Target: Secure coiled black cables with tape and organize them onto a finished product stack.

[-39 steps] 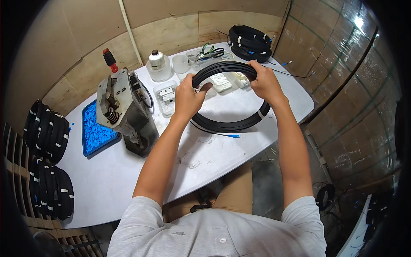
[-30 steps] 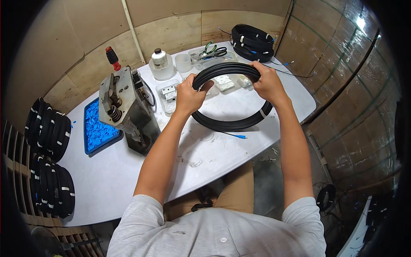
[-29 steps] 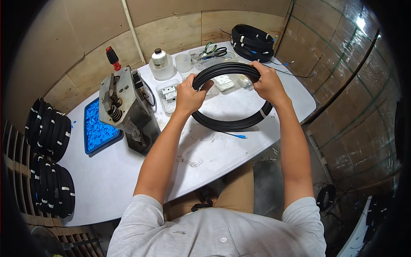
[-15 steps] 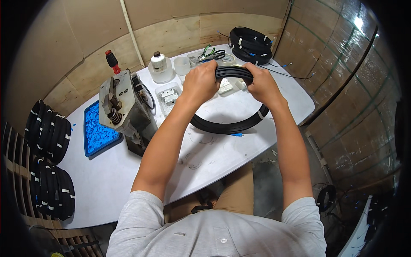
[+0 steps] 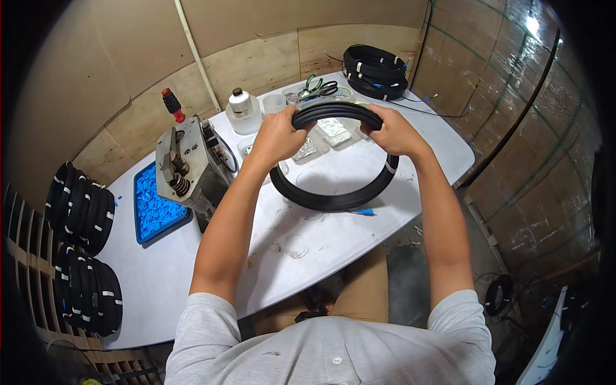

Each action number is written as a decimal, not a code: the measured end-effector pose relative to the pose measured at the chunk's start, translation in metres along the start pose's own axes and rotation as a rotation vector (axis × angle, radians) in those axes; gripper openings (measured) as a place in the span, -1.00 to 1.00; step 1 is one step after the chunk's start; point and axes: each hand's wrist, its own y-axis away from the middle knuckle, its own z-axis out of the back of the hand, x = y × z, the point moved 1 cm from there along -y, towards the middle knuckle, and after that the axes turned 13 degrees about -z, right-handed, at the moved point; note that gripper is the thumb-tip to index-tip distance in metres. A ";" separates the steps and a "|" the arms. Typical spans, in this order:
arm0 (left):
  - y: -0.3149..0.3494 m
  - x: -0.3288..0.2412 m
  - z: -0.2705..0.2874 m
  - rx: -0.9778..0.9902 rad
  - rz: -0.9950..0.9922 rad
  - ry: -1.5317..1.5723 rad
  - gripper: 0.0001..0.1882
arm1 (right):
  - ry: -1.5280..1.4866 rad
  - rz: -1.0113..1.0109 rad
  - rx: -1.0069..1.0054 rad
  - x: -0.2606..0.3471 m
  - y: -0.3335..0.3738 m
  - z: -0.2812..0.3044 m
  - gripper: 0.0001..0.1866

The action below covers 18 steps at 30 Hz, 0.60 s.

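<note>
A coil of black cable [image 5: 330,203] is held up over the white table, its far side raised and its near side lower. My left hand [image 5: 281,133] grips the coil's far left part, fingers wrapped round it. On the far right part my right hand [image 5: 393,130] is closed in the same way. A white band [image 5: 390,164] circles the coil below my right hand. From the near side sticks out a blue connector end [image 5: 364,212]. The fingertips of both hands are partly hidden behind the coil.
A metal press-like machine [image 5: 186,157] stands left, beside a blue tray [image 5: 154,205] of small blue parts. Behind are a white bottle [image 5: 240,102], scissors [image 5: 326,88] and clear boxes [image 5: 335,133]. More black coils [image 5: 375,67] lie back right, with others [image 5: 80,205] along the left edge.
My hands have moved apart along the coil, the left one going left. The coil now shows as a fuller ring, slightly nearer me. The view has shifted slightly.
</note>
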 end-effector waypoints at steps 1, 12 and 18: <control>0.001 -0.002 0.004 0.074 0.060 -0.006 -0.73 | -0.004 0.001 -0.006 0.005 0.000 0.001 -0.84; -0.013 -0.019 -0.004 0.049 -0.008 -0.074 -0.66 | 0.244 0.017 -0.135 0.039 0.006 -0.005 -0.73; -0.021 -0.012 0.000 0.066 0.000 -0.033 -0.66 | 0.269 -0.021 -0.104 0.047 -0.001 -0.004 -0.67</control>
